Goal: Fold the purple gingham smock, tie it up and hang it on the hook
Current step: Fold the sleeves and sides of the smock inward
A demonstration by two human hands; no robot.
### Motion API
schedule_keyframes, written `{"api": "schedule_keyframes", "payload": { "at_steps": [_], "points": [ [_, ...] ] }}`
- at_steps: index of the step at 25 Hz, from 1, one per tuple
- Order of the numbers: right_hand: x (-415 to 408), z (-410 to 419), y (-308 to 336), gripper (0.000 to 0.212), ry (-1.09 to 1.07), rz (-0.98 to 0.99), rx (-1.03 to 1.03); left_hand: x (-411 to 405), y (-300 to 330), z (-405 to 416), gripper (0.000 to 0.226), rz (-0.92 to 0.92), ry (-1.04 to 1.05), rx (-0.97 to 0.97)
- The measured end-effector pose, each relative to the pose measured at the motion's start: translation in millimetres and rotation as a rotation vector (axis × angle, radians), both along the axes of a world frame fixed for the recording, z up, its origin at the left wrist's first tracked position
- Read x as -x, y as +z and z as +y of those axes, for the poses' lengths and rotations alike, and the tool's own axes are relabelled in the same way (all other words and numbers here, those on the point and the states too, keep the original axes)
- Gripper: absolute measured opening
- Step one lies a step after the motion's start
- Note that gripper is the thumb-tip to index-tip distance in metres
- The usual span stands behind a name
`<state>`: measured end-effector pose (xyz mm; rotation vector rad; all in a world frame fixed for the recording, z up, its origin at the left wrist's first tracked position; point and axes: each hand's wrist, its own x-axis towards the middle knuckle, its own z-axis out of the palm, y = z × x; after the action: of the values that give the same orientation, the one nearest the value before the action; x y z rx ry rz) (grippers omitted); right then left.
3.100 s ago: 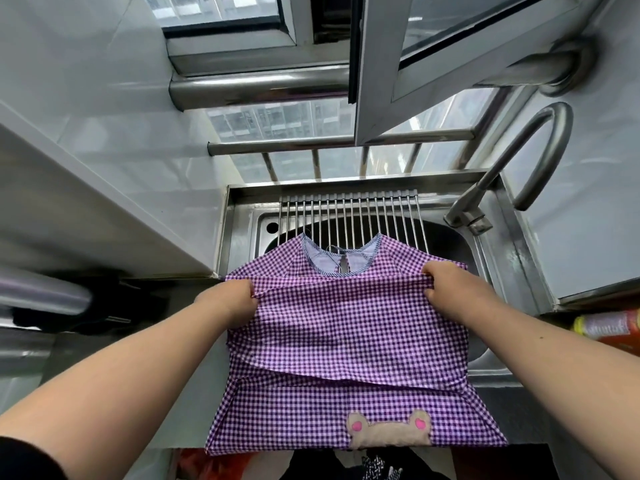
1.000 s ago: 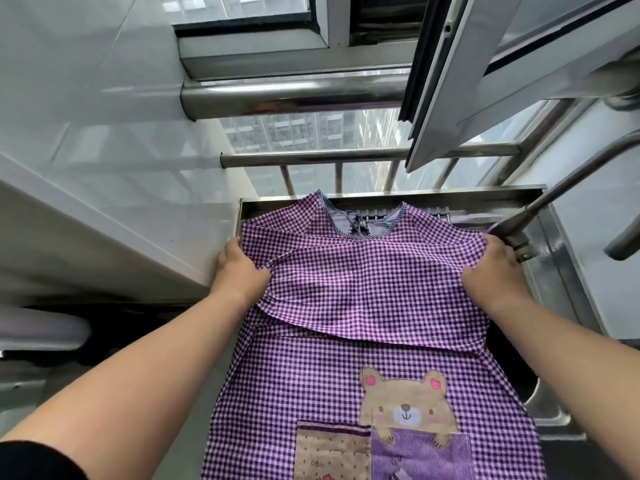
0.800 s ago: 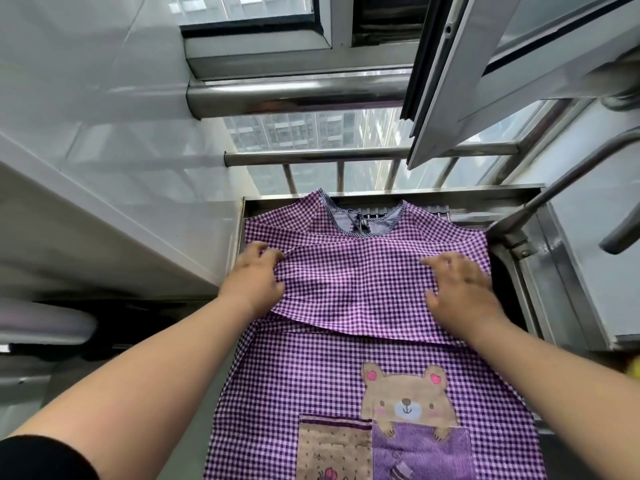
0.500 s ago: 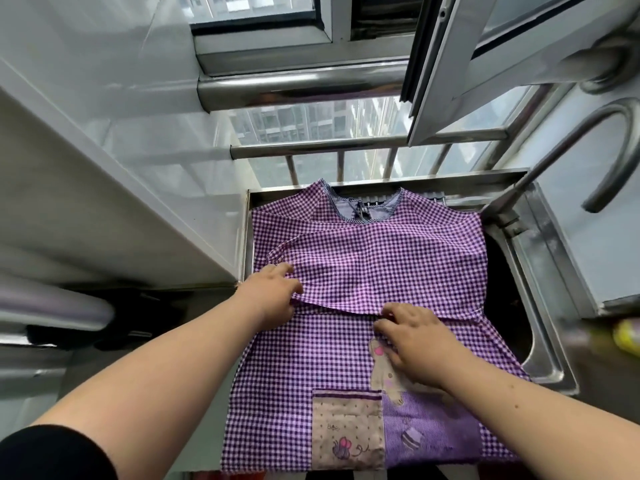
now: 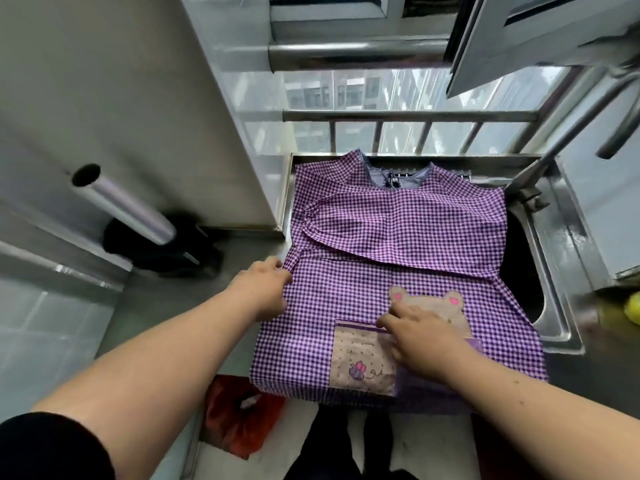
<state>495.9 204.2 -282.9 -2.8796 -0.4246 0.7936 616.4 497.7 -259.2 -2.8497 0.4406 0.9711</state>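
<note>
Across the sink [image 5: 554,258] lies the smock [image 5: 398,237], collar toward the window, both hands' fingers resting flat.

Purple-and-white gingham smock [image 5: 398,237], tan bear patch [image 5: 433,303] with pink ears

smock [image 5: 398,244]: purple gingham, spread flat over sink [image 5: 554,271], neck away from person, sleeves folded across chest
left hand [image 5: 261,292]: at smock's left edge, fingers on the fabric; grip unclear
right hand [image 5: 420,336]: lies on smock's lower front, fingers curled at the pocket top, partly covering bear patch [image 5: 429,303]
faucet [image 5: 530,188]: just right of smock's shoulder
red bag [image 5: 239,417]: below smock's lower left corner
</note>
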Motion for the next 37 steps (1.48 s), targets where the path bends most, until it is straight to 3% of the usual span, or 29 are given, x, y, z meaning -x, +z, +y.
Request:
{"api": "schedule_keyframes", "payload": {
  "at_steps": [7, 13, 17, 20, 28, 34, 37],
  "points": [
    [66, 42, -20, 0.044, 0.045, 0.061, 0.019, 77, -24, 50, 0.062, 0.124, 0.233, -0.059],
    [84, 67, -36, 0.077, -0.107, 0.115, 0.081, 94, -49, 75, 0.072, 0.166, 0.443, 0.08],
    [89, 83, -40, 0.086, -0.236, 0.189, 0.062, 110, -61, 84, 0.049, 0.207, 0.491, 0.139],
    [86, 86, -40, 0.087, -0.274, 0.205, 0.066, 113, -69, 85, 0.044, 0.256, 0.468, 0.153],
    [84, 86, -38, 0.08, -0.325, 0.241, 0.072, 131, -83, 78, 0.02, 0.223, 0.589, 0.393],
    [85, 87, -38, 0.077, -0.311, 0.211, 0.061, 139, -90, 62, 0.052, 0.155, 0.846, 0.581],
    [92, 81, -31, 0.069, -0.333, 0.169, -0.051, 139, -78, 49, 0.078, 0.291, 0.926, 0.718]
  ]
}}
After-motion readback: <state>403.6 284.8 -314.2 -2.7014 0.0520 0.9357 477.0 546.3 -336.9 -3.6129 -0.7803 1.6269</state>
